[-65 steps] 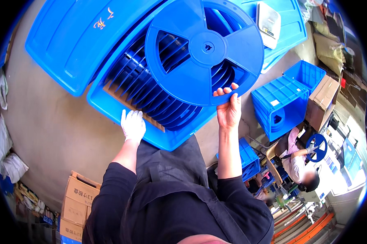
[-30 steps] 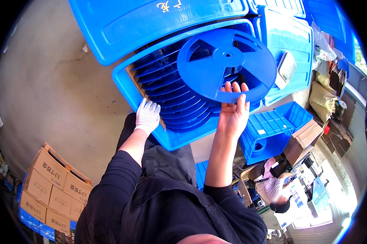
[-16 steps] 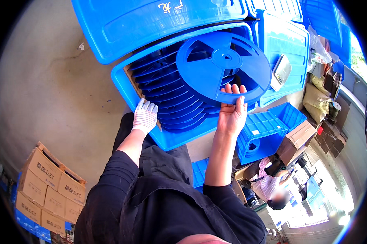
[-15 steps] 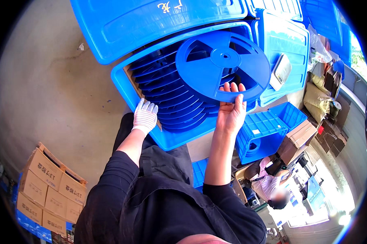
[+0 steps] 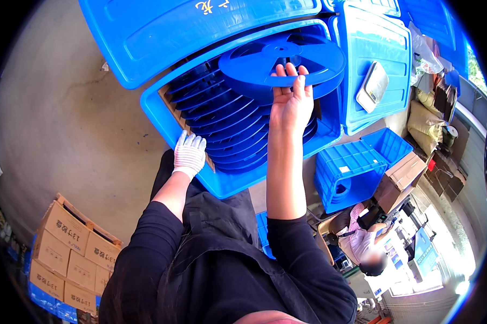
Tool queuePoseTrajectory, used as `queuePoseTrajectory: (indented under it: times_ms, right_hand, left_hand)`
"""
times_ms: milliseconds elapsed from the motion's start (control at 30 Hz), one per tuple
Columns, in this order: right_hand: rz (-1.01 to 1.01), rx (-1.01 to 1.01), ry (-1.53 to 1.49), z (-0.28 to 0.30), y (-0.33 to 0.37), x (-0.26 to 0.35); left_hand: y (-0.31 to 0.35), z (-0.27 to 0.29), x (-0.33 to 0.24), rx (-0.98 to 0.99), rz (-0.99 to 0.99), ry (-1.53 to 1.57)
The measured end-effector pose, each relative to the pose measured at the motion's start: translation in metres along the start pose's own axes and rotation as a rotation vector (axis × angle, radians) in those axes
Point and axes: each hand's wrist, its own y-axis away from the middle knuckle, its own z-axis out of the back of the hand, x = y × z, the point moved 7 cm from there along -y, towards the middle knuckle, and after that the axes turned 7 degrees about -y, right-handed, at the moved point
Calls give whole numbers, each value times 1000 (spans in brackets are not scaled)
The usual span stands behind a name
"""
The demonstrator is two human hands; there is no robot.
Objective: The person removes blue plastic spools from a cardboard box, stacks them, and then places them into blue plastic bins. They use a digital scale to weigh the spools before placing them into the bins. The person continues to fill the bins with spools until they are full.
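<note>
My bare right hand [image 5: 291,108] grips the near rim of a large blue plastic reel [image 5: 242,67], fingers through a cut-out and thumb on the edge. The reel is tilted over the far right part of a blue bin [image 5: 222,188]. Below and left of it, several more blue reels [image 5: 230,129] stand in a row inside the bin. My left hand [image 5: 189,155], in a white striped glove, lies with fingers stretched on the bin's near left edge, beside a strip of cardboard [image 5: 169,102].
Another blue bin [image 5: 200,32] stands behind. On a lidded bin at right lies a small scale [image 5: 374,86]. Blue crates [image 5: 351,173] and a cardboard box [image 5: 400,178] are at lower right, near a seated person [image 5: 359,243]. Stacked cartons [image 5: 76,254] are at lower left.
My right hand has moved up and left, carrying the reel farther away and tipping it flatter to my view. The left hand stays on the bin's edge.
</note>
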Motion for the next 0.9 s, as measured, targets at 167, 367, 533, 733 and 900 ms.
queuePoseTrajectory:
  times_ms: [167, 367, 533, 733, 900]
  right_hand:
    - [-22, 14, -2, -12, -11, -4]
    - [-157, 65, 36, -39, -58, -37]
    - [56, 337, 107, -41, -32, -8]
    - [122, 134, 802, 59, -19, -32]
    - [787, 433, 1537, 8, -67, -71]
  left_hand:
    - [2, -3, 1, -19, 4, 0]
    - [-2, -6, 1, -45, 10, -29]
    - [0, -5, 2, 7, 27, -2]
    - [0, 0, 2, 22, 24, 16]
    - [3, 3, 3, -52, 20, -23]
